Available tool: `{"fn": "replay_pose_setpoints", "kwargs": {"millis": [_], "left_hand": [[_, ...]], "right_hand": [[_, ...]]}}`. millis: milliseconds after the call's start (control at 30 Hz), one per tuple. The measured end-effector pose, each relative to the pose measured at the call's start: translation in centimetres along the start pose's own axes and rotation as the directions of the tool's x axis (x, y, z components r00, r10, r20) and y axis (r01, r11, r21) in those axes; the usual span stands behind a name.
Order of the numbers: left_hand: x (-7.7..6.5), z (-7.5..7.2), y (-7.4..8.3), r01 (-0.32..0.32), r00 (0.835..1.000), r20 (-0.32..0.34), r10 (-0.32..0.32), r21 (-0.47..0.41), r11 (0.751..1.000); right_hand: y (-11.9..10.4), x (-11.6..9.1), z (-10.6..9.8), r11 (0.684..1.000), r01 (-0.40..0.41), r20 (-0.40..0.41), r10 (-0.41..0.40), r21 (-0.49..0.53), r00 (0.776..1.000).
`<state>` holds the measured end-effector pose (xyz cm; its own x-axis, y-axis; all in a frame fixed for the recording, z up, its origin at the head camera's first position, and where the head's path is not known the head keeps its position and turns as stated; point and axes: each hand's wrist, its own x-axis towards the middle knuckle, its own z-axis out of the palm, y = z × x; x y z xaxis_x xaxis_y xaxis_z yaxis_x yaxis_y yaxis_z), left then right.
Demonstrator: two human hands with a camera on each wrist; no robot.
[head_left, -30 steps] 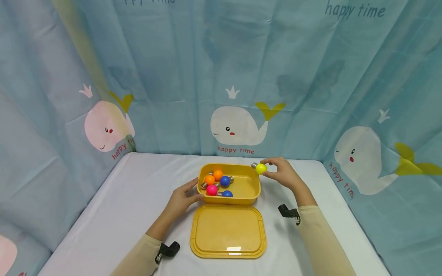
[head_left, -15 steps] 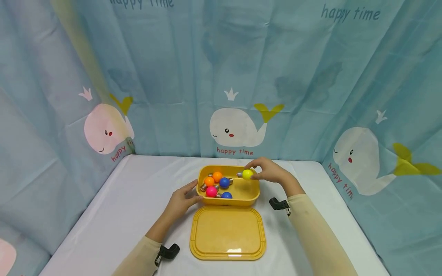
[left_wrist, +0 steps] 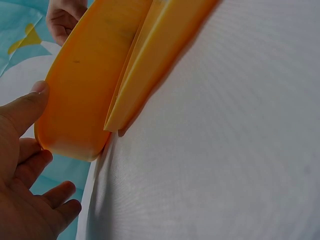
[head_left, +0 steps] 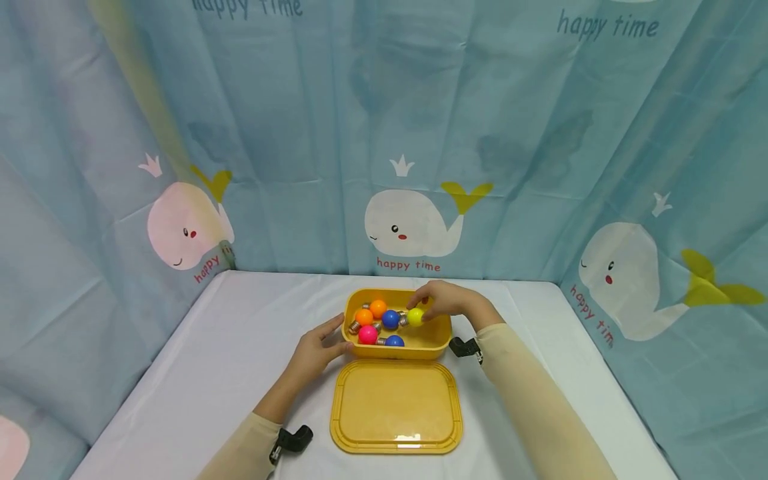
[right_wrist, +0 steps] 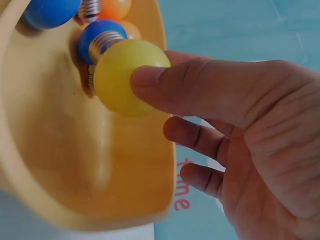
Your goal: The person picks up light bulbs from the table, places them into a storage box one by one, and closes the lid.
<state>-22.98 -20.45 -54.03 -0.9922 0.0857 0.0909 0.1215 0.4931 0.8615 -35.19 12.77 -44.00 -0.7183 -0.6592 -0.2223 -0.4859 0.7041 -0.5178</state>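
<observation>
In the head view, my right hand (head_left: pixel 445 299) reaches over the right side of a yellow plastic box (head_left: pixel 429 348). Thumb and fingers pinch the round end of a yellow light bulb (right_wrist: pixel 125 87), whose metal screw base points toward a blue bulb (head_left: pixel 390 319). Whether the yellow bulb touches the box floor, I cannot tell. My left hand (head_left: pixel 313 349) rests against the box's left end, its thumb on the wall and its other fingers loosely bent. Also inside the box are two orange bulbs (head_left: pixel 378 308), a pink bulb (head_left: pixel 368 335) and a second blue bulb (head_left: pixel 394 341).
A yellow lid (head_left: pixel 396 407) lies flat on the white-covered table (head_left: pixel 240 373), just in front of the box. Behind the table hangs a light blue curtain (head_left: pixel 288 200) printed with whales. A black wrist camera (head_left: pixel 293 440) sits on the left forearm.
My right hand has carried the yellow bulb leftward and down, from beyond the box's right rim to inside the box beside the blue bulb. The left hand stays at the box's left end.
</observation>
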Motion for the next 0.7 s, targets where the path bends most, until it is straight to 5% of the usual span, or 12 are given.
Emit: {"fn": "replay_pose_setpoints", "kwargs": {"millis": [700], "left_hand": [[-0.1,0.2,0.0,0.001,1.0,-0.018,-0.001,0.009,1.0]], "right_hand": [[-1.4,0.8,0.7,0.989,-0.021,0.051,0.029,-0.149,0.998]]}}
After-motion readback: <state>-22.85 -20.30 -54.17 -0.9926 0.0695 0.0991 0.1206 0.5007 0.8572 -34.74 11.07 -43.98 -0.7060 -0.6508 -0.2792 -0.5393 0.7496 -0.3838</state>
